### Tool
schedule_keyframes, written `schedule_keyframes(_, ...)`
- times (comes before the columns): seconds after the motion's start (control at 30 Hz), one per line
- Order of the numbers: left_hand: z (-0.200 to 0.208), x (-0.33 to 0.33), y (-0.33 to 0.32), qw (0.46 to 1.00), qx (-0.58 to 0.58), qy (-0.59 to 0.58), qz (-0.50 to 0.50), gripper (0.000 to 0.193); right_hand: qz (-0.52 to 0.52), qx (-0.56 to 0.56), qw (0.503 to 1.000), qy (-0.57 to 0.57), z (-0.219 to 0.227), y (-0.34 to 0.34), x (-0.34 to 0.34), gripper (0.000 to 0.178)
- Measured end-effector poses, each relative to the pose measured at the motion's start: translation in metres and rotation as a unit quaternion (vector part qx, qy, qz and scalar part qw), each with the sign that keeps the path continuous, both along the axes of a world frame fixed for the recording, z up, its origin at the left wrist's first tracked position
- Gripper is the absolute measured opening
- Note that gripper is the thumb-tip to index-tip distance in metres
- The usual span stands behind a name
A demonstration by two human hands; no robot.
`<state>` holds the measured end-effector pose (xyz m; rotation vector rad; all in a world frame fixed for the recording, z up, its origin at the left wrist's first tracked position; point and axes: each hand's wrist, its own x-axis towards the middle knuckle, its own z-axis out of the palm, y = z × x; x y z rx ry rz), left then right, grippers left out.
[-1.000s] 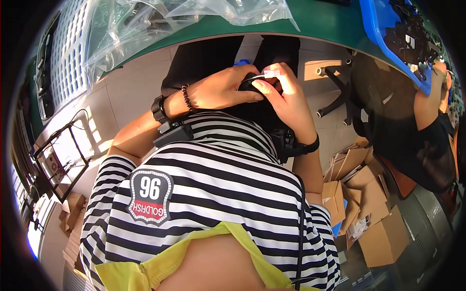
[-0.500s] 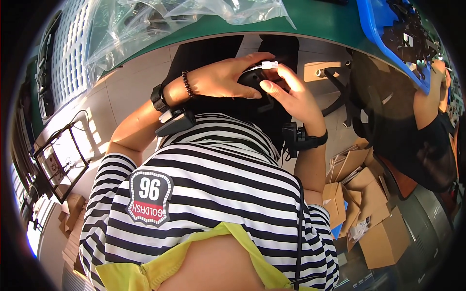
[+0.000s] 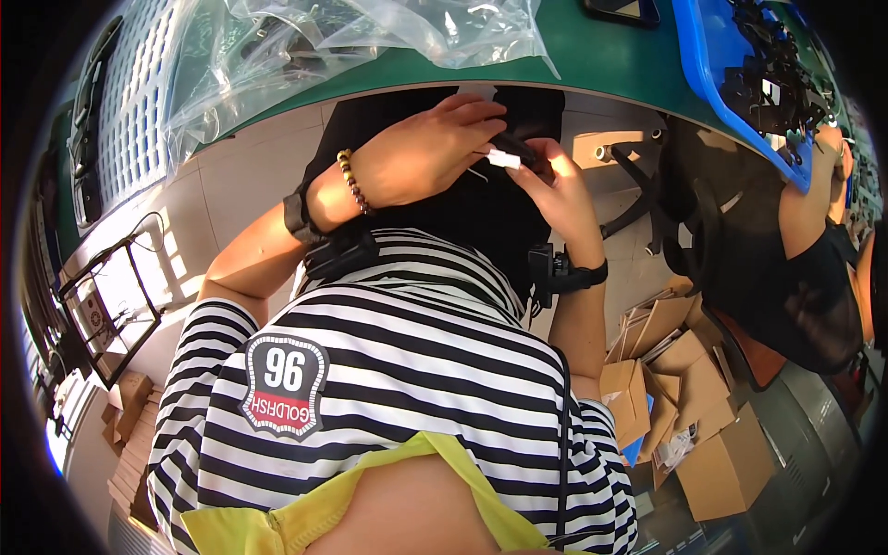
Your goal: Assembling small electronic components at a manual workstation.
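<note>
Far left: a white slotted plastic tray (image 3: 139, 102), lattice-patterned, standing at the edge of the green table (image 3: 606, 69). Below it: small brown cartons (image 3: 132, 402). Next: striped shirt (image 3: 416, 333), black and white, bearing a shield-shaped badge (image 3: 285, 388) with large white numerals on dark grey and white lettering across a red band, both inverted in this view. Above: a clear plastic bag (image 3: 361, 42), crumpled on the table, overhanging its edge; contents too obscured to identify. Left hand (image 3: 412, 159): beaded bracelet (image 3: 350, 183) at the wrist, fingers half curled and close together, tips at the left end of a black piece (image 3: 511, 145); whether it grips cannot be told. The black piece lies between the two hands, over the lap, its outline partly lost against dark clothing. A small white plug connector (image 3: 504, 159) sits at its near side, between the left fingertips and the right thumb. Right hand (image 3: 562, 192): partly closed, thumb and fingers bent around the right end of the piece; black strapped device (image 3: 541, 268) at the wrist. Lower right: opened cardboard cartons (image 3: 726, 467), containing folded card, crumpled white wrapping and a blue sheet. Far right: a blue plastic tray (image 3: 696, 79), heaped with small black parts (image 3: 768, 74), one white tab among them; another person's forearm (image 3: 805, 217) rises beside its near edge.
</note>
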<state>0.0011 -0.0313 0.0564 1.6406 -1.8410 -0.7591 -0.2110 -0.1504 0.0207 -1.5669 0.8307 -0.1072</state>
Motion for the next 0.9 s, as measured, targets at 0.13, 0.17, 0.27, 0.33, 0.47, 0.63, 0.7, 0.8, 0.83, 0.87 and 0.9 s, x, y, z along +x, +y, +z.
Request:
schedule_keyframes(0.13, 0.014, -0.018, 0.006, 0.991, -0.128, -0.031, -0.007, 0.038, -0.129, 0.056, 0.99, -0.034, -0.014, 0.004, -0.007, 0.04)
schedule_keyframes(0.17, 0.015, -0.019, 0.009, 0.991, -0.129, -0.03, -0.008, 0.038, -0.174, 0.093, 0.977, -0.082, -0.013, 0.009, -0.008, 0.038)
schedule_keyframes(0.27, 0.011, -0.008, 0.026, 0.98, -0.091, 0.068, -0.161, 0.036, -0.223, 0.123, 0.956, -0.146, -0.009, 0.011, -0.013, 0.037)
schedule_keyframes(0.33, 0.005, 0.01, 0.034, 0.966, -0.022, 0.18, -0.187, 0.036, -0.229, 0.117, 0.949, -0.181, -0.008, 0.011, -0.016, 0.036)
schedule_keyframes(0.47, 0.001, 0.026, 0.038, 0.873, 0.164, 0.444, -0.118, 0.038, -0.218, 0.113, 0.946, -0.211, -0.002, 0.013, -0.019, 0.04)
schedule_keyframes(0.63, 0.001, 0.014, 0.029, 0.86, 0.178, 0.471, 0.086, 0.057, -0.151, 0.085, 0.955, -0.243, 0.01, 0.021, -0.012, 0.042)
schedule_keyframes(0.7, -0.002, 0.006, 0.025, 0.882, 0.145, 0.44, 0.087, 0.062, -0.125, 0.066, 0.955, -0.259, 0.016, 0.028, -0.003, 0.046)
schedule_keyframes(0.8, -0.002, -0.004, 0.017, 0.761, 0.175, 0.623, 0.053, 0.067, -0.103, 0.041, 0.954, -0.278, 0.016, 0.035, 0.003, 0.046)
schedule_keyframes(0.83, -0.001, -0.005, 0.017, 0.76, 0.174, 0.624, 0.053, 0.067, -0.095, 0.026, 0.952, -0.291, 0.016, 0.037, 0.003, 0.044)
schedule_keyframes(0.87, 0.001, -0.007, 0.018, 0.732, 0.186, 0.654, 0.046, 0.066, -0.088, 0.01, 0.949, -0.303, 0.015, 0.039, 0.004, 0.042)
schedule_keyframes(0.9, 0.004, -0.007, 0.02, 0.703, 0.198, 0.682, 0.039, 0.065, -0.087, 0.011, 0.95, -0.301, 0.016, 0.04, 0.004, 0.042)
